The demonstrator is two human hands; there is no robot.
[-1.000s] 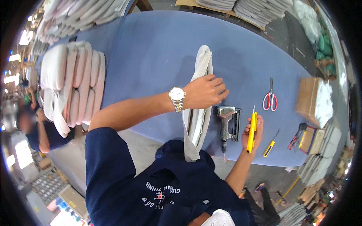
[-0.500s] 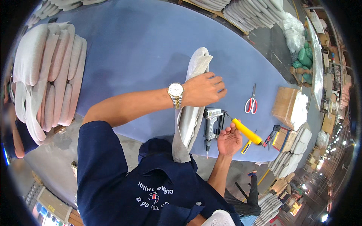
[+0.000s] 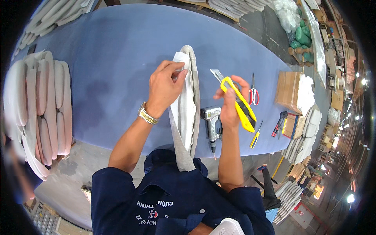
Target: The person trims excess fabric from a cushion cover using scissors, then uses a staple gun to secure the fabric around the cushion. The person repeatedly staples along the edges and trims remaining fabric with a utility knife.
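Observation:
A long narrow grey fabric-covered cushion (image 3: 196, 98) stands on its edge on the blue table in front of me, its near end by my shirt. White lining and a loose grey flap show along its left side. My left hand (image 3: 166, 84) is at the far part of that side, thumb and fingers pinched on the fabric edge. To the right of the cushion, my right hand (image 3: 230, 103) grips a yellow utility knife (image 3: 246, 113) in the air. Its blade is out and points up and left, apart from the cushion. Beneath that hand lies a silver staple gun (image 3: 212, 121).
Red-handled scissors (image 3: 255, 97), a yellow screwdriver (image 3: 255, 140) and dark pliers with red grips (image 3: 278, 124) lie to the right on the blue table (image 3: 125, 70). A cardboard box (image 3: 288, 89) sits at the right edge. Stacked cushions (image 3: 49, 105) stand at the left.
My left hand has drawn back from across the cushion to its left side and pinches the fabric. The right hand has risen with the knife, its blade now plainly visible. The cushion's far end has shifted left.

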